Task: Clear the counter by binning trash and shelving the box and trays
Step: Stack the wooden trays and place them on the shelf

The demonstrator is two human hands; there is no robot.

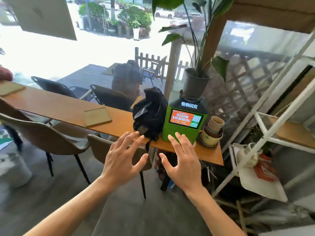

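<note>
Counter (71,108) of orange-brown wood, head view: it runs from the left edge to a corner at lower right. One flat tray (97,116) lies mid-counter; a second tray (11,90) lies at the far left end. At the near end stand a black bag (150,111), a green charging station (185,120) carrying a potted plant (196,82), and a tilted stack of small pots (213,130) just beside the station. No box or bin can be identified. Left hand (122,160) and right hand (183,162) hover before the counter edge, both empty, fingers spread and straight; whether any fingertip touches the counter or the station cannot be told. White shelf frame (265,126) stands to the right with a wooden shelf board (293,133). Risk, as a judgement: a reach past the station could nudge it and topple the plant, or knock the leaning pots off the corner
</note>
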